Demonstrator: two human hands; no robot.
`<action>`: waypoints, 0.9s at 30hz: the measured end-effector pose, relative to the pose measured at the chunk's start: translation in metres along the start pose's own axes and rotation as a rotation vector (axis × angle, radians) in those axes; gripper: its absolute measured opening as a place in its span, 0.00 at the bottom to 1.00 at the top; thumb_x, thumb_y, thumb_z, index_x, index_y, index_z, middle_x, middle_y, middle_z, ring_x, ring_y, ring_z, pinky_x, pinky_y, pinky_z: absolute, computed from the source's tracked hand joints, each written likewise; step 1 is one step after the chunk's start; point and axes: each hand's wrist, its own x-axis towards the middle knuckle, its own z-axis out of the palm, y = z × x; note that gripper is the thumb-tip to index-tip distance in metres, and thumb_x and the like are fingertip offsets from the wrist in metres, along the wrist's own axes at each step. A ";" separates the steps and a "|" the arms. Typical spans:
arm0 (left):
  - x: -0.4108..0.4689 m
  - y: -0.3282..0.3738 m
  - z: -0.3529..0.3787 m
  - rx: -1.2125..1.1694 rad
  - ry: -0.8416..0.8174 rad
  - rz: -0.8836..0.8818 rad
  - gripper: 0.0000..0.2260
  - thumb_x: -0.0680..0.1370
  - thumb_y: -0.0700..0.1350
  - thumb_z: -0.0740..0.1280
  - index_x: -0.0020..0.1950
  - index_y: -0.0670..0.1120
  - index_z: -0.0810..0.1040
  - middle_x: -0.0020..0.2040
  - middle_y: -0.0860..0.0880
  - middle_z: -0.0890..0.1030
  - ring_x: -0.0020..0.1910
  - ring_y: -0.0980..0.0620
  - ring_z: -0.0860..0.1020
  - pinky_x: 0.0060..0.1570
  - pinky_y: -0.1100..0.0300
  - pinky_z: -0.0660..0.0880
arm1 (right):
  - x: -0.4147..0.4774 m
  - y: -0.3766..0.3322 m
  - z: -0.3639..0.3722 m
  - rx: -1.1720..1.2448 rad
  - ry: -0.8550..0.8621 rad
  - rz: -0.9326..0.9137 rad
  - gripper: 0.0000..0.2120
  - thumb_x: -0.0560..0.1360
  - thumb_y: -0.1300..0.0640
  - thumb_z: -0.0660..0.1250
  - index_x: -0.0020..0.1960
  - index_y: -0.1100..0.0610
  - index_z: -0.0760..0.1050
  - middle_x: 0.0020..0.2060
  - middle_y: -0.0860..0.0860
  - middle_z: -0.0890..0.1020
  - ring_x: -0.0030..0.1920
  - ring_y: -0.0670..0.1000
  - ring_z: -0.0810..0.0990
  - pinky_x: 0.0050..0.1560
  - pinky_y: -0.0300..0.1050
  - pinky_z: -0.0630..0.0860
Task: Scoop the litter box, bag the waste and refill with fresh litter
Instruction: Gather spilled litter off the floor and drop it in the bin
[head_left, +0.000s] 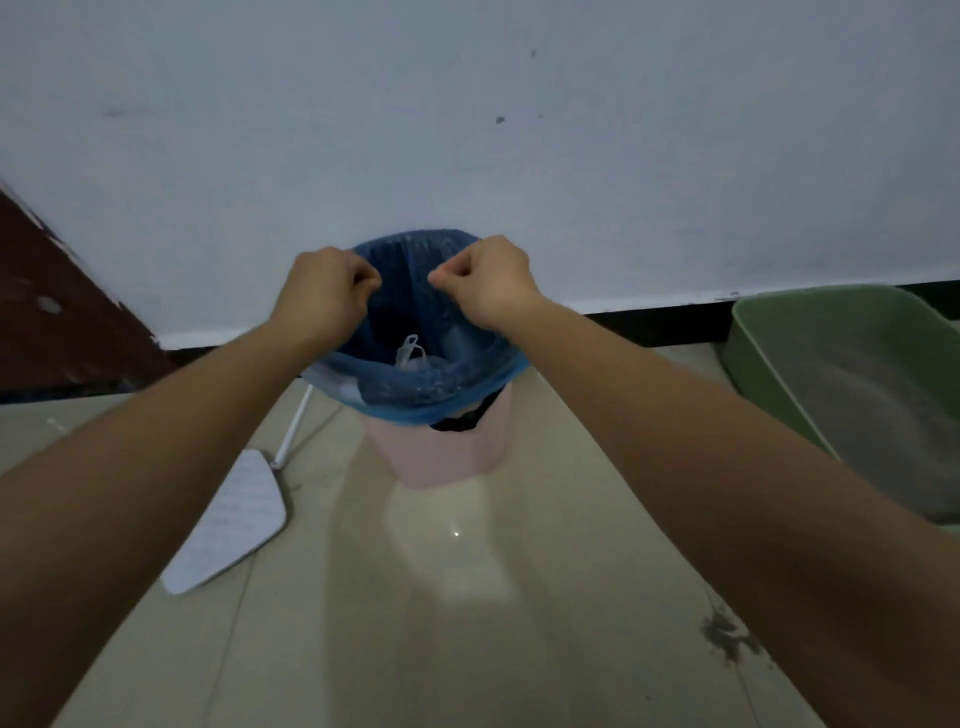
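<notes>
1. Head view looks down a white wall to a pale tiled floor, in dim light.
2. At the right, against the wall, stands the green litter box with grey litter in it, well apart from the bin.
3. Between the forearms, near the wall, stands the pink waste bin. Its blue bin liner is folded over the near rim, and the far edge is lifted.
4. Left of the bin, a flat mop lies on the floor.
5. The left hand and right hand are both clenched, each pinching the liner's raised far edge; they are near each other but apart.
6. The step looks like closing the bag. It likely goes best if the near rim is freed as well and the whole mouth gathered evenly before lifting, so that nothing tips out.
7. A small white bag lies inside the liner; the pull should be straight up to keep it there.
8. Spilled litter on the floor at the right probably needs sweeping up.
</notes>
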 end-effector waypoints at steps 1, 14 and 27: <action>-0.001 -0.007 0.006 0.002 -0.018 0.005 0.09 0.79 0.39 0.64 0.52 0.39 0.84 0.53 0.40 0.84 0.52 0.40 0.80 0.54 0.55 0.71 | 0.001 0.001 0.007 -0.070 -0.029 -0.028 0.10 0.78 0.53 0.69 0.49 0.58 0.86 0.49 0.51 0.86 0.49 0.48 0.83 0.46 0.34 0.72; -0.003 -0.020 0.045 -0.065 0.087 -0.180 0.11 0.79 0.46 0.67 0.59 0.47 0.82 0.55 0.48 0.84 0.54 0.46 0.80 0.50 0.54 0.74 | 0.008 0.022 0.024 -0.428 -0.072 -0.133 0.20 0.83 0.51 0.61 0.42 0.65 0.78 0.36 0.55 0.82 0.39 0.53 0.79 0.44 0.48 0.75; -0.006 -0.017 0.045 -0.065 0.103 -0.209 0.15 0.78 0.44 0.64 0.63 0.49 0.79 0.56 0.46 0.83 0.57 0.42 0.79 0.56 0.49 0.75 | -0.008 0.039 0.017 -0.527 -0.071 -0.263 0.16 0.79 0.62 0.61 0.64 0.53 0.79 0.62 0.51 0.81 0.63 0.52 0.77 0.71 0.49 0.66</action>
